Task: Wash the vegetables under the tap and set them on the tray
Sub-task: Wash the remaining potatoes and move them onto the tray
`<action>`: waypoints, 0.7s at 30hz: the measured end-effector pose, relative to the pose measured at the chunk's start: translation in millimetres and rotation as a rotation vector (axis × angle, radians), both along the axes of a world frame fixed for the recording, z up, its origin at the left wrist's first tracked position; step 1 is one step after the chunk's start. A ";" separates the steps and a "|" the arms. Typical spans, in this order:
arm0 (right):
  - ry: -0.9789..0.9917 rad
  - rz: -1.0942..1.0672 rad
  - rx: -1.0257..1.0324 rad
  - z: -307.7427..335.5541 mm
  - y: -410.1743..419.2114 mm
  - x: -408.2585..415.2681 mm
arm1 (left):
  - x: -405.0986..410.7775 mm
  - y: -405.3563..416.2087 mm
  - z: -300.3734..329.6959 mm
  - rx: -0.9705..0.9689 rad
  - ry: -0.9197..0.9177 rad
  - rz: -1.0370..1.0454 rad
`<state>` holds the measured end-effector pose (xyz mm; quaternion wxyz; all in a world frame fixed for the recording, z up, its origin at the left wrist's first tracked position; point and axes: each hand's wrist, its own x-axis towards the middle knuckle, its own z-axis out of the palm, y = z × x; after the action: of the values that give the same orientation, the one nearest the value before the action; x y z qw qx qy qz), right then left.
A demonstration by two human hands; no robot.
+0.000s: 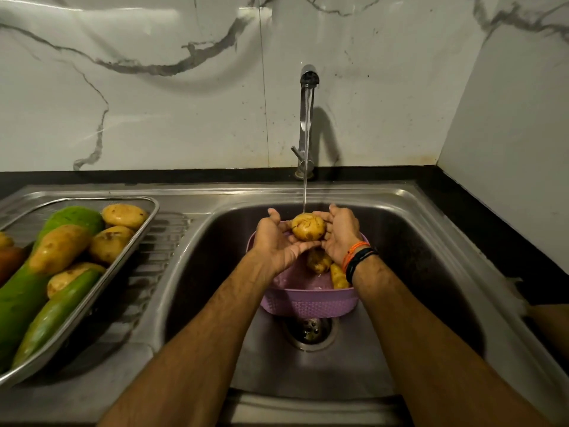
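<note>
While the potato sat directly under the stream from the tap, the left hand cupped it from below with fingers loosely curled and the right hand closed round its far side, a two-handed hold that probably let it be rubbed and turned in the water. Below them a purple colander in the sink held at least two more potatoes, presumably unwashed, while the tray on the drainboard to the left already carried potatoes and long green vegetables, apparently rinsed.
</note>
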<state>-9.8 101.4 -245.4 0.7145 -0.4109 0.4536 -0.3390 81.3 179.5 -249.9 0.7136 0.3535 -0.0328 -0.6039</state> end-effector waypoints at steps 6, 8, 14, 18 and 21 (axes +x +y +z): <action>0.025 0.037 0.031 -2.2 2.7 -1.4 | 1.5 3.2 -2.0 0.037 0.036 0.010; 0.019 0.050 0.031 -3.2 2.8 -1.3 | 0.7 4.2 -1.0 0.041 0.030 0.008; 0.021 0.057 0.018 -0.9 2.6 -1.7 | 1.7 4.7 1.0 0.036 -0.013 -0.012; 0.024 0.150 -0.074 4.9 10.7 -3.4 | 2.6 17.4 10.8 0.118 -0.181 -0.019; 0.144 0.173 -0.190 9.6 22.7 0.6 | 3.6 31.5 17.1 0.264 -0.462 -0.030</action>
<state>-9.2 124.1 -235.8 0.6646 -0.5376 0.4322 -0.2871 84.9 211.0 -232.8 0.6257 0.5716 -0.1212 -0.5168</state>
